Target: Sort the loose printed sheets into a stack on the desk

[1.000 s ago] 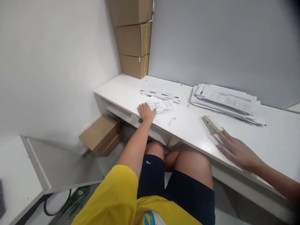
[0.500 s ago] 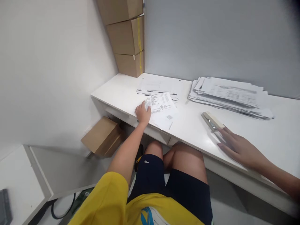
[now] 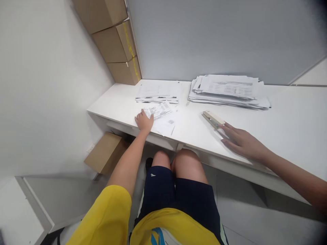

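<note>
My left hand [image 3: 144,121] lies palm down at the desk's front edge, fingers spread, over the left side of a printed sheet [image 3: 161,111]. Partly under that sheet is another white paper [image 3: 165,127] with a small printed block. To the right, a cream stapler [image 3: 213,118] rests on the desk, pointing away to the left. My right hand [image 3: 241,141] is at the stapler's near end. Its fingers are stretched out and its thumb is apart, with the fingertips at or touching the stapler; firm contact cannot be made out.
A low paper stack [image 3: 158,90] lies behind the loose sheets. A thicker, uneven pile of papers [image 3: 227,89] stands against the grey panel [image 3: 217,37]. Cardboard boxes [image 3: 114,42] are stacked at the white desk's [image 3: 104,98] back left corner. Another carton [image 3: 104,153] sits below.
The camera view has turned, so the whole scene shifts left. Both hands keep about the same places on the desk, and the stapler and papers show no clear movement.
</note>
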Available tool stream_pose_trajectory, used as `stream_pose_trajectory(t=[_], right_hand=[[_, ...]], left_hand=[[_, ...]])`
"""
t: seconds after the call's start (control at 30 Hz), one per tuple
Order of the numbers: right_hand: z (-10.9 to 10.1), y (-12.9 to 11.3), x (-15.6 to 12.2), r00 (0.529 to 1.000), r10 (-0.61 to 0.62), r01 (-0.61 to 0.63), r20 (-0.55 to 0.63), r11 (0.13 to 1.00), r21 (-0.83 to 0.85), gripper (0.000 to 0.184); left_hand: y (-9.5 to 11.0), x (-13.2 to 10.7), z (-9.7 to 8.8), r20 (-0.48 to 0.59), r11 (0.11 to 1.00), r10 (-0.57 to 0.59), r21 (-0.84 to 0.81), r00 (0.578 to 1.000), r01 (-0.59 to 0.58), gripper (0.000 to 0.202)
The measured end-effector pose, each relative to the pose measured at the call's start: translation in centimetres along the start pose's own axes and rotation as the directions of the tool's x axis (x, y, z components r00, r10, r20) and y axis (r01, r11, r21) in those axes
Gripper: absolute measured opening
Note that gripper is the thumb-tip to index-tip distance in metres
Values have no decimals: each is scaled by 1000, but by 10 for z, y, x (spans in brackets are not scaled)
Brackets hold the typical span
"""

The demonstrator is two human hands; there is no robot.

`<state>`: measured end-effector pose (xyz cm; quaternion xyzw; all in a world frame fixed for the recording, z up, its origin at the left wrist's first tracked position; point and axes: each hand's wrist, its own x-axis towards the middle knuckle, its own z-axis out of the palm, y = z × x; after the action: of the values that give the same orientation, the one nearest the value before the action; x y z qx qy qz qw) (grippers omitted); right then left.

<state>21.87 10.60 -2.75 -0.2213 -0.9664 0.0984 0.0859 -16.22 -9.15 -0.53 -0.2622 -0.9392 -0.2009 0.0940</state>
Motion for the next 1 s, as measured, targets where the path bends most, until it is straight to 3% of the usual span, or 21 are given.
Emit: stream_pose_trajectory(t=[0.43,0.53,0.6,0.7,0.83,0.93,1.0], right_hand=[[8,2,0,979,-35,29,-201,999,-33,58],[5,-3,-7,946,-47,21,-321,996,-84,50],[7,-12,-14,898,-22,-17,-439,996,-85,43],[19,-46,-17,851,-13,20,-525,1000,7,38],[45,-131,12,903,-125,199,-411,969,143,43],[60,-193,54,951,-62,123,-303,975,186,61],[66,-218,80,964,26,27,-265,980,195,73]], left_hand=[[-1,0,-4,-41,999,24,28,999,-23,54],[-1,0,-4,-42,999,46,19,998,-45,51],[-1,-2,-5,-55,999,43,-3,998,-43,50],[-2,-5,-6,-87,998,37,-48,996,-42,49],[-2,-7,-6,-112,991,92,-85,989,-102,46],[-3,-7,-5,-92,987,132,-74,987,-139,46],[-3,-7,-5,-79,984,147,-90,986,-154,46]])
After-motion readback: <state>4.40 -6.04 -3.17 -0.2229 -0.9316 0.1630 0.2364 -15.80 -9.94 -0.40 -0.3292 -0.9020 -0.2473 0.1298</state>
